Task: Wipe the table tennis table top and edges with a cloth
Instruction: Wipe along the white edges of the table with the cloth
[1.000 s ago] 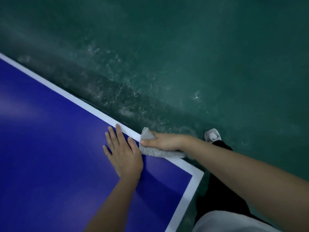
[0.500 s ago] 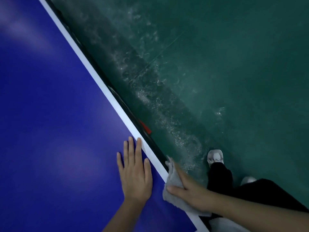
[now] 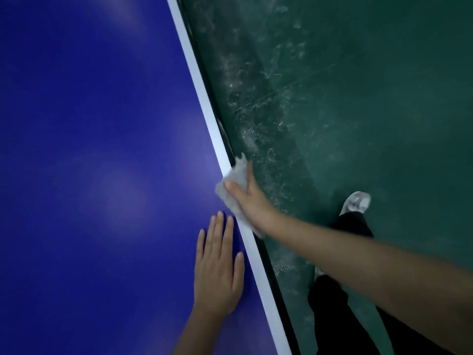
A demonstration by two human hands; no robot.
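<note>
The person wore loose black trousers (image 3: 335, 313) of plain dark fabric. One leg ended above a white low sneaker with grey panels (image 3: 356, 202). A pale sliver of the other shoe (image 3: 319, 271) showed beside the second trouser leg. The left forearm (image 3: 189, 336) and right forearm (image 3: 358, 262) were bare, as were the left hand (image 3: 217, 272) and right hand (image 3: 252, 201).

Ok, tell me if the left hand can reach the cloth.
Probably yes: the left hand lies flat on the table close behind the cloth, nothing between, though the right hand grips it.
</note>
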